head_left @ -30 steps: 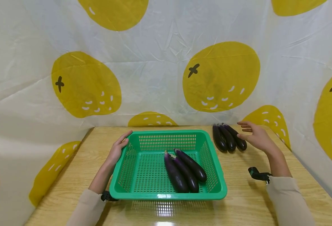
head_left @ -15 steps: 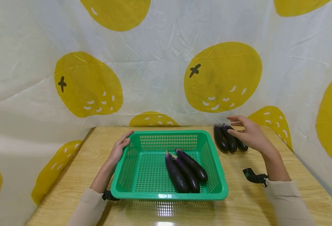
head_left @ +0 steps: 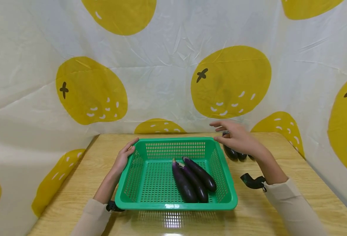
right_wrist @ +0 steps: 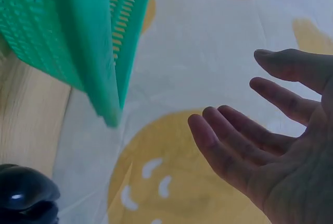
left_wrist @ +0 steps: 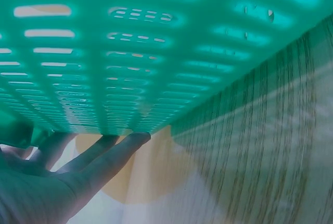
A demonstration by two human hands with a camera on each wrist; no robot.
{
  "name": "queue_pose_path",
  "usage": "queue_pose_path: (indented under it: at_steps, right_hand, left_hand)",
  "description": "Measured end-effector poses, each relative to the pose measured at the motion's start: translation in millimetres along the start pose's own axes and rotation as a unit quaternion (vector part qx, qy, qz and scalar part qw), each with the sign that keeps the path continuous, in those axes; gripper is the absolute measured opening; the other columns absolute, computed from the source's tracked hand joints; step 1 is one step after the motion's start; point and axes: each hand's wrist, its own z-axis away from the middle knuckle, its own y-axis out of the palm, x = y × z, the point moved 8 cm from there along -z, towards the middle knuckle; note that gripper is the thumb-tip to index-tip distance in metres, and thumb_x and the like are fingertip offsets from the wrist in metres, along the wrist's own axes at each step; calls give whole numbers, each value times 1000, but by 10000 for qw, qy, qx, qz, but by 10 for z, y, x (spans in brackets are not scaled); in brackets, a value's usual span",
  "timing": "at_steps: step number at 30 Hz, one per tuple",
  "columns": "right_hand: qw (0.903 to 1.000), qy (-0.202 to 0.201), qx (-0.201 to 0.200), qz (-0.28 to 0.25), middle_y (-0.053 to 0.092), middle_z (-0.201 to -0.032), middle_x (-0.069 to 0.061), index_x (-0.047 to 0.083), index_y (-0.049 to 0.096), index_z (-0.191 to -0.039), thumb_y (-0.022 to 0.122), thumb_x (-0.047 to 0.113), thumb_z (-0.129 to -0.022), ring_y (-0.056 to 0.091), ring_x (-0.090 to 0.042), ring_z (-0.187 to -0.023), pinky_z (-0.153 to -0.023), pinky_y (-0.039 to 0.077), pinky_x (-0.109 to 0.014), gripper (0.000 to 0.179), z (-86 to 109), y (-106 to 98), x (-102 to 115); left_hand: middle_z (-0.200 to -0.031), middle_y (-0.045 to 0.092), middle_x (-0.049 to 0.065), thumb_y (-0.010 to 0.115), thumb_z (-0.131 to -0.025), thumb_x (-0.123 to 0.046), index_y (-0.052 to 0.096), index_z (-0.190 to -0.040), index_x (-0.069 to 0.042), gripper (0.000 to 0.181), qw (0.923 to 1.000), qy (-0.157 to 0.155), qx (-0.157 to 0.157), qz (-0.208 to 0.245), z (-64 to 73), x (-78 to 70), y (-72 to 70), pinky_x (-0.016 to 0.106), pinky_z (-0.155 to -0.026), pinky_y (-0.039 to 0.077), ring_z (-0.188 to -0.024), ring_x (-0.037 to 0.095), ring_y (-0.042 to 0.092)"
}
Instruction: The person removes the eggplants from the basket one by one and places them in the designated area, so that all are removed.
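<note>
A green plastic basket [head_left: 173, 206] stands on the wooden table, holding three eggplants [head_left: 204, 173] side by side in its right half. At its left rim is my left hand [head_left: 122, 159]; in the left wrist view the fingers [left_wrist: 112, 161] stretch straight along the outside of the slotted wall. My right hand [head_left: 236, 135] hangs near the basket's back right corner, fingers loosely bent and holding nothing. Behind it, partly hidden, more eggplants [head_left: 230, 152] lie on the table right of the basket. Their dark ends also show in the right wrist view.
The wooden table [head_left: 259, 203] ends at the back against a pale curtain [head_left: 161, 88] printed with big yellow fruit. The curtain also hangs along both sides. A black wrist camera [head_left: 251, 181] sticks out from the right wrist.
My right hand has moved left, from beside the eggplants on the table to in front of them, near the basket's back right corner. My left hand and the basket stay put.
</note>
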Motion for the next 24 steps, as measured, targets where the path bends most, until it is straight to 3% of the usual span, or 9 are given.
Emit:
queue_pose_path:
  at_steps: [7,14,19,24]
  right_hand:
    - [9967,-298,749,95,59,-143,-17,7,57,-142,69,12,-100,63,-37,-124,-91,60,-47,45,-200,319,289]
    - [9837,-691,1661,13,62,-141,-14,6,57,-142,65,17,-101,66,-33,-120,-93,59,-45,44,-346,677,546]
    - [9720,-516,2279,-259,61,-145,-8,11,57,-144,63,21,-102,67,-29,-123,-100,56,-43,44,-431,892,641]
    - [9526,111,2887,-951,62,-141,-17,13,58,-143,62,19,-103,71,-25,-113,-89,60,-39,40,-488,1085,680]
  left_hand:
    - [-166,38,13,35,-115,-26,35,-163,-15,49,9999,-53,-22,87,-14,3,-6,16,-94,42,-117,4,53]
    - [-165,38,16,34,-115,-26,35,-163,-14,50,9999,-63,19,132,-19,10,-11,16,-91,44,-110,0,56]
    - [-164,38,19,35,-114,-28,34,-163,-14,51,9998,-41,25,196,-18,15,-6,16,-90,46,-109,0,57]
    - [-164,39,17,35,-114,-27,34,-163,-13,50,9998,-38,-12,190,-16,10,0,15,-91,45,-111,0,56]
